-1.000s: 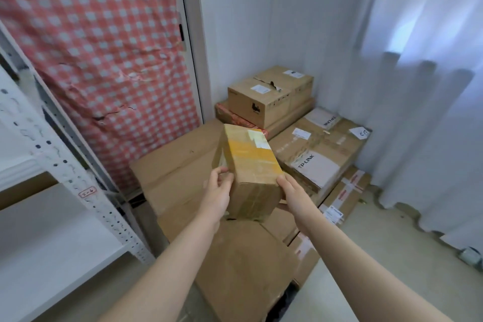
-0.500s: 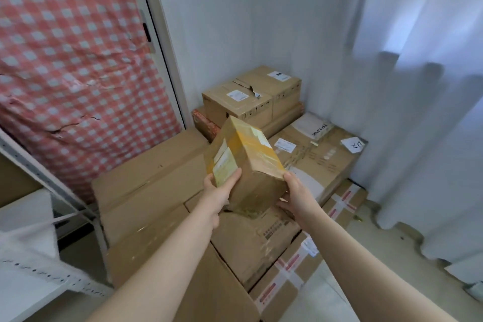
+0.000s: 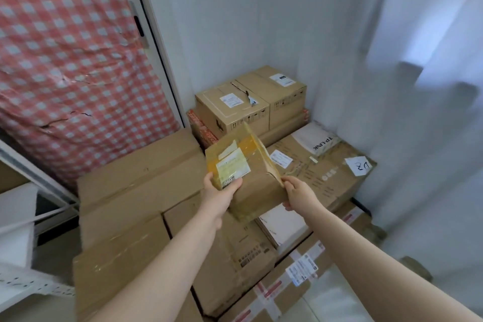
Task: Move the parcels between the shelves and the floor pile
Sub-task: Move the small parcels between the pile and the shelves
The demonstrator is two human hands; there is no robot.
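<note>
A small cardboard parcel (image 3: 251,178) wrapped in yellowish tape, with a pale label on its near face, hangs tilted above the floor pile (image 3: 146,191) of brown boxes. My left hand (image 3: 222,191) grips its left lower corner, thumb across the label. My right hand (image 3: 298,191) holds its right edge with curled fingers. Below the parcel lie a flat box with barcodes (image 3: 235,251) and a box with a white TP-LINK label (image 3: 321,172). A corner of the white metal shelf (image 3: 18,287) shows at the lower left.
Two stacked boxes (image 3: 251,104) sit in the far corner against the wall. A red-checked cloth (image 3: 73,60) covers the door at left. White curtains (image 3: 423,112) hang on the right. A red-taped box (image 3: 287,282) lies at the pile's near edge, bare floor beyond it.
The view has swung right, away from the shelf toward the pile. The parcel has turned so its labelled face points at me, and it has dropped lower over the boxes.
</note>
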